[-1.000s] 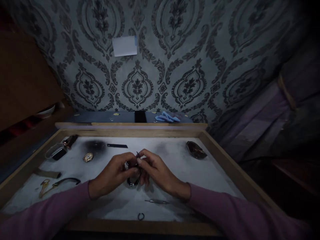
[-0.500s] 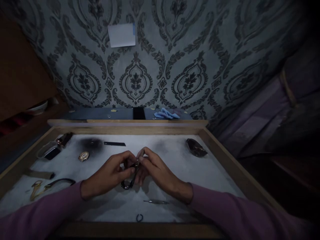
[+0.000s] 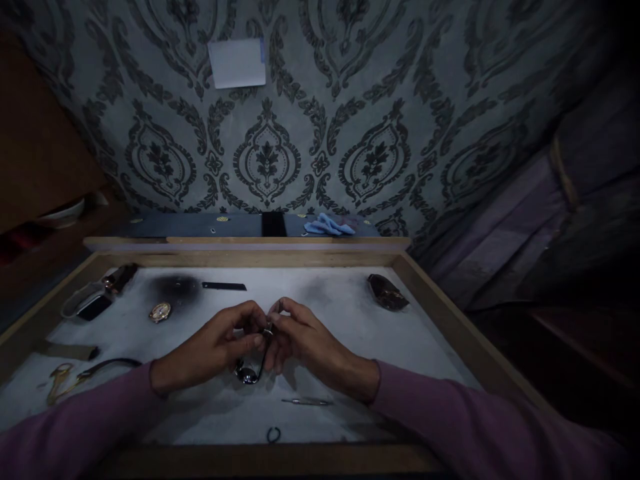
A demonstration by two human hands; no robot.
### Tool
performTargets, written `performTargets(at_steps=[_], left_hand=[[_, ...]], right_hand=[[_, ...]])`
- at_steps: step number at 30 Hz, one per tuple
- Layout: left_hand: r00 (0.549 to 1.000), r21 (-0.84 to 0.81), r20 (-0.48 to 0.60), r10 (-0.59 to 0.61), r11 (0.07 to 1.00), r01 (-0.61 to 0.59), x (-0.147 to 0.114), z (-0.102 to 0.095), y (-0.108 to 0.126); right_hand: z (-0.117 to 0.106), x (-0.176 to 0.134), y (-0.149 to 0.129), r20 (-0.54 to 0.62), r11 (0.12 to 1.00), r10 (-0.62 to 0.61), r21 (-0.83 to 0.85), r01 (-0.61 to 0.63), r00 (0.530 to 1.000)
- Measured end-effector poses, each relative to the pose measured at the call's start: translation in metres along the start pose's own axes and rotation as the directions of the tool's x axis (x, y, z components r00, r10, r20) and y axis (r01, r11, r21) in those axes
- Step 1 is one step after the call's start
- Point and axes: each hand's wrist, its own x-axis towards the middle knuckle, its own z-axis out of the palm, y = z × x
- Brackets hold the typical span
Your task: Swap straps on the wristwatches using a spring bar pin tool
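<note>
Hanging by its dark band from both hands, a round-faced wristwatch (image 3: 247,375) was held above or on the white floor of a wooden-rimmed tray (image 3: 280,460); which of the two could not be told. Its band was pinched between thumb and forefinger of the left hand (image 3: 225,343) and, just to the right, between those of the right hand (image 3: 310,343), the fingertips nearly meeting around a small shiny part. On the near side, a slim double-ended metal tool (image 3: 306,402) and a small dark open ring (image 3: 273,435) were seen. Farther off, slightly left, a black cutter blade (image 3: 224,286) was laid flat, with a gold watch head (image 3: 160,312) nearer and farther left. At the far left, a smartwatch (image 3: 95,307) was placed beside a brown-strapped watch (image 3: 119,279), with an olive strap (image 3: 67,350) nearer. On the far right, a dark brown bundle (image 3: 387,293) was set down. Beyond the tray's far rim, a blue cloth (image 3: 327,225) was left crumpled.
</note>
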Motion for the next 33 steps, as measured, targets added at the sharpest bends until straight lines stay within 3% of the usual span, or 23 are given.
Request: performTargets(at_steps=[5,24,26,29,33], left_hand=[[0.996,-0.07,0.028,-0.083,0.994,0.084,-0.001,0.0,0.004],[0.987,-0.254,0.159,-0.026,0.965,0.066,0.002,-0.002,0.001],[0.993,-0.252,0.114,-0.038,0.965,0.065,0.004,-0.002,-0.001],[0.997,-0.282,-0.067,-0.039,0.959,0.018,0.006,-0.005,-0.003],[0.954,-0.321,-0.296,-0.043,0.945,-0.058,0.01,-0.015,-0.002]], right_hand=[[0.001,-0.002,0.0,0.002,0.999,-0.01,0.039,0.01,1.0],[0.003,-0.005,0.008,0.019,0.999,0.045,-0.015,-0.045,0.999],[0.004,-0.006,0.009,0.032,0.999,0.033,-0.017,-0.033,0.999],[0.005,-0.008,0.009,0.058,1.0,0.021,-0.019,-0.02,0.998],[0.005,-0.01,0.006,0.094,0.998,0.023,-0.068,-0.017,0.995]])
